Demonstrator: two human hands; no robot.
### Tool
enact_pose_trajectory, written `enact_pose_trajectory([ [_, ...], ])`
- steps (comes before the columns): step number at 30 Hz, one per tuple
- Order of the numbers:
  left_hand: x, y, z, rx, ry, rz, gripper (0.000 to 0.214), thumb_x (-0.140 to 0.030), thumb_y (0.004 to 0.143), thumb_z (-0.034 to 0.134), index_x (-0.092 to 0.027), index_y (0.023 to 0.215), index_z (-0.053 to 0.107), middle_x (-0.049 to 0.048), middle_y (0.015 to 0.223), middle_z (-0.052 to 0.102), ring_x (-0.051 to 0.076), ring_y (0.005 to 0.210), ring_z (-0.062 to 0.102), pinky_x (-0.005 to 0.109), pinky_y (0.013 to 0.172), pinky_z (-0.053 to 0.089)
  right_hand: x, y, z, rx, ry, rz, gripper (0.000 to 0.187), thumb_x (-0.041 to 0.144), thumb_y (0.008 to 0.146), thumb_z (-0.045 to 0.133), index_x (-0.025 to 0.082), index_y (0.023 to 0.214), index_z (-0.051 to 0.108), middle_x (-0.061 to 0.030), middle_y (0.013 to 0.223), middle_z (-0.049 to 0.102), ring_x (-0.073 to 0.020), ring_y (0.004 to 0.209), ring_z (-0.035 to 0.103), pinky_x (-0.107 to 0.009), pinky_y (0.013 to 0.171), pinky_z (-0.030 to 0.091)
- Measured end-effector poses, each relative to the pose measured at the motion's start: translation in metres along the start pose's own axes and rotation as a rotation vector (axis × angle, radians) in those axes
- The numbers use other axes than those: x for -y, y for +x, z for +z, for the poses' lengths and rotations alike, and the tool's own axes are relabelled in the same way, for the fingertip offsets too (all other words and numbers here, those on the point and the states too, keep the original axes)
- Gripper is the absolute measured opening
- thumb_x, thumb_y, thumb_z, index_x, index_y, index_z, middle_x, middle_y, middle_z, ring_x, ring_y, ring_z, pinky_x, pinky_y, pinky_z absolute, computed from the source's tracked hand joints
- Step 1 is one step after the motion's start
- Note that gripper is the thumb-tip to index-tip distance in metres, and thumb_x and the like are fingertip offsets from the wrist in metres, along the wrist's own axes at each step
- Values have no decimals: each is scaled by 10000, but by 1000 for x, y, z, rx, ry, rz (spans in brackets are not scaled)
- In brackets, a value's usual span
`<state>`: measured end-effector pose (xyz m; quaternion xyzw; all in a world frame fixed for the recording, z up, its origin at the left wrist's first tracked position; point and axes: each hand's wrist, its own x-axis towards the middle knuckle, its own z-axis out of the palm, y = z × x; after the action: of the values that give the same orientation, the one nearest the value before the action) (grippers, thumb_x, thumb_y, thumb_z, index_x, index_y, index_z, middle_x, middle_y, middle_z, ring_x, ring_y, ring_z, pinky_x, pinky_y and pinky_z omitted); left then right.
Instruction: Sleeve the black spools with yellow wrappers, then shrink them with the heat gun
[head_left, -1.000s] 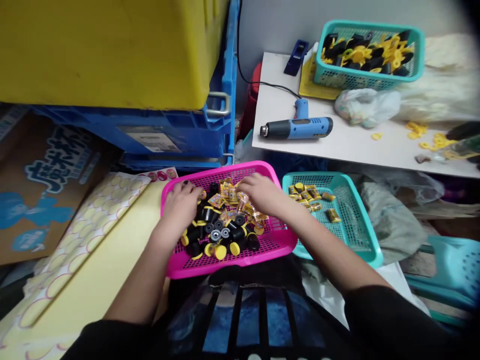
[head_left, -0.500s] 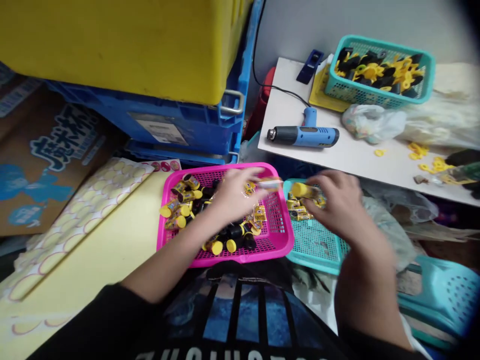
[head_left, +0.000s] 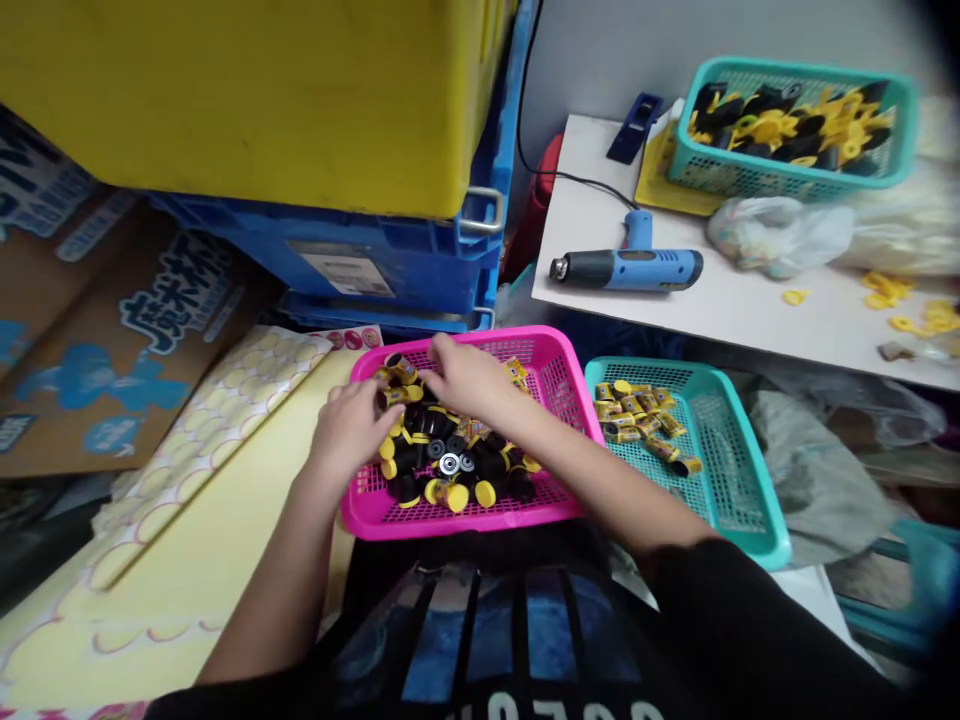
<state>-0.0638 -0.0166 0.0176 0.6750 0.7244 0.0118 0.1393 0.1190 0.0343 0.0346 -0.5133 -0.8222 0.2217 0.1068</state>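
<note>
Canisters, black with yellow caps, lie heaped in a pink basket, beneath and just in front of the person's two hands. The left hand reaches over the basket's left edge, fingers bent toward a few canisters with printed labels; whether it grips one I cannot tell. The right hand hangs over the middle of the heap, fingertips pointing left, thumb and fingers slightly apart, near those same labelled canisters; whether it holds anything I cannot tell. Small yellow printed wrappers show just beyond the right wrist. To the right of both hands, past the right forearm, a teal tray holds a cluster of labelled canisters. Farther off, ahead and right of the hands, a heat gun lies on its side on a white counter, with a teal basket of black and yellow parts behind it. Straight ahead and left stand a blue crate and a yellow crate.
</note>
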Motion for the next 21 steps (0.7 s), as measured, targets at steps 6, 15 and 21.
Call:
enact_pose_trajectory([
  [6, 2, 0, 14, -25, 157, -29, 311, -402, 848, 506, -178, 1006, 653, 151, 1021, 675, 358, 1033, 584, 459, 841, 483, 34, 39, 51, -88, -82, -62, 234, 239, 897, 454, 128, 1101, 482, -87, 968, 715, -200, 882, 642, -325, 787, 479],
  [15, -100, -6, -13, 50, -518, 315, 374, -449, 813, 607, -238, 1118, 655, 59, 1118, 690, 271, 1067, 611, 413, 937, 483, -80, -103, -75, -411, 46, 436, 522, 469, 789, 572, 197, 1207, 418, -87, 932, 697, -206, 670, 636, -329, 596, 471],
  [21, -153, -26, -13, 567, -557, 1047, 409, -394, 882, 556, -299, 1279, 569, 35, 1223, 665, 205, 1109, 613, 321, 926, 479, -144, -203, -100, -423, -88, 877, 569, 589, 764, 571, 189, 1168, 544, -190, 1023, 693, -348, 816, 675, -489, 653, 508],
])
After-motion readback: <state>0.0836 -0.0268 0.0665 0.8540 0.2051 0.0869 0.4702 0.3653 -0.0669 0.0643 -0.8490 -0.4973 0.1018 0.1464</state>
